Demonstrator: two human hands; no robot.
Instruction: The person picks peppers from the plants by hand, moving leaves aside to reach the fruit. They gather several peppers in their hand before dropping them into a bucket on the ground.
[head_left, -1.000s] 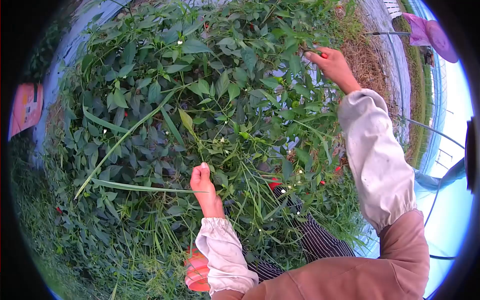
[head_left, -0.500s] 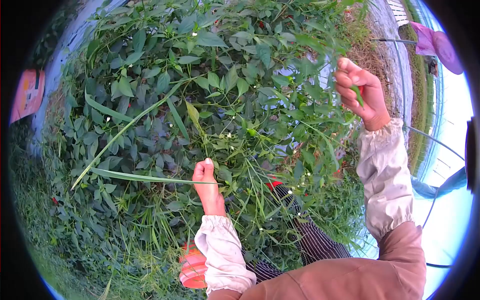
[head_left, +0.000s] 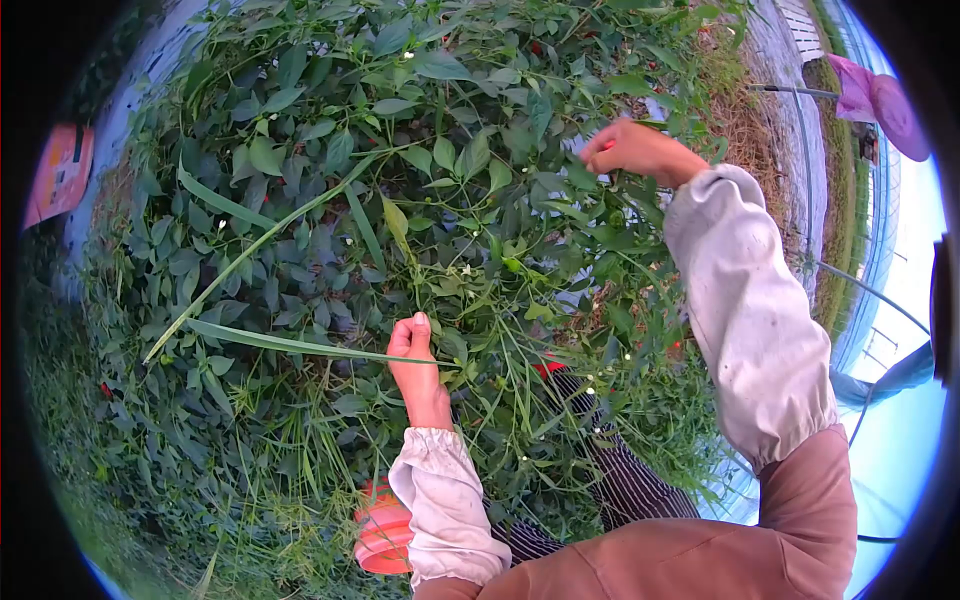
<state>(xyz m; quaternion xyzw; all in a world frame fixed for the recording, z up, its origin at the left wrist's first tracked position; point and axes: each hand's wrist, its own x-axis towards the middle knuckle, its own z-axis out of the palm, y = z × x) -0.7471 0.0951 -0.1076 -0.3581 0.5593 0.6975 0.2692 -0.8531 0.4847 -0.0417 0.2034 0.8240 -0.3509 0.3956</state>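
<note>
My left hand (head_left: 417, 375) is closed in a pinch low among the pepper plants (head_left: 300, 260). What its fingers grip is hidden. A long green grass blade (head_left: 290, 344) runs in from the left and crosses over that hand. Up on the right, my right hand (head_left: 640, 152) is curled over the foliage, its fingertips smeared by motion. A thin green sliver shows at its upper edge, seemingly the green chili pepper (head_left: 652, 125) seen in this hand earlier. By the fingertips there is a small red spot. A yellowish leaf (head_left: 396, 225) stands above my left hand.
An orange-red bucket (head_left: 384, 532) stands beside my left sleeve, partly behind it. A pinkish bag or sheet (head_left: 62, 175) lies at the far left. On the right, a purple hat-like thing (head_left: 895, 108) hangs past a pole, near pale plastic sheeting (head_left: 790, 130).
My right hand has swung left and turned over, from the outer edge of the plants to above the leaves. My left hand stays almost in place.
</note>
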